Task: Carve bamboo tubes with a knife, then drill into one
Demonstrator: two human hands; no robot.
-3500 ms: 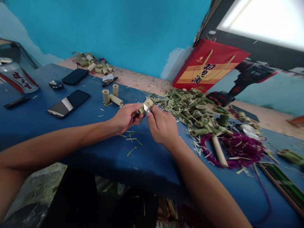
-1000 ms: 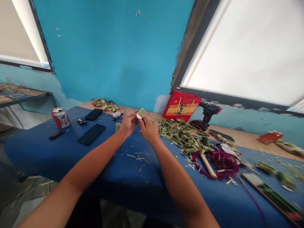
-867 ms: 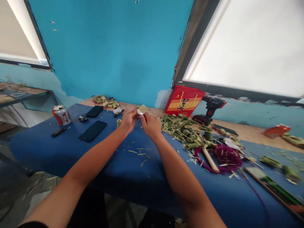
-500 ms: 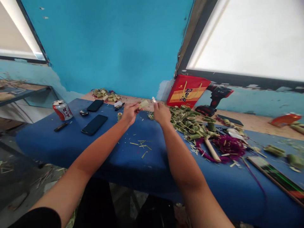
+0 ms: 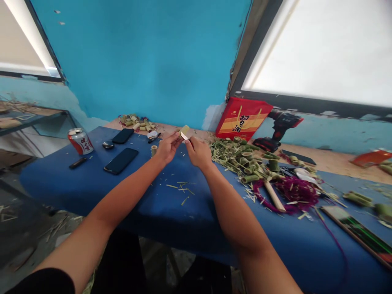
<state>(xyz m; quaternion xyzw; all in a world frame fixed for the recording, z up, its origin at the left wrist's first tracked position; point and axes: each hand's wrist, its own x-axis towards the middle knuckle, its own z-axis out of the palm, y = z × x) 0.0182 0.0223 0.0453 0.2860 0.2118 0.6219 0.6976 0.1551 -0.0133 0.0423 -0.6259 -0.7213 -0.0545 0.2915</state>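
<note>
left hand (image 5: 168,150): fingers wrapped on bamboo piece (image 5: 184,129), upper end jutting past fingertips | right hand (image 5: 199,152): closed around knife (image 5: 184,136), blade at piece's near side, contact unclear | piece: between hands, above blue table (image 5: 122,179)

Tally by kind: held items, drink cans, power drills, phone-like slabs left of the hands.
Pale green bamboo tube, held: 1
Silver-bladed knife, held: 1
Silver-and-red metal can: 1
Black-and-red power drill: 1
Flat black rectangular slabs: 2
Total: 6

The right-hand window (image 5: 324,53) glares white; shadow darkens the near table edge (image 5: 183,226).
</note>
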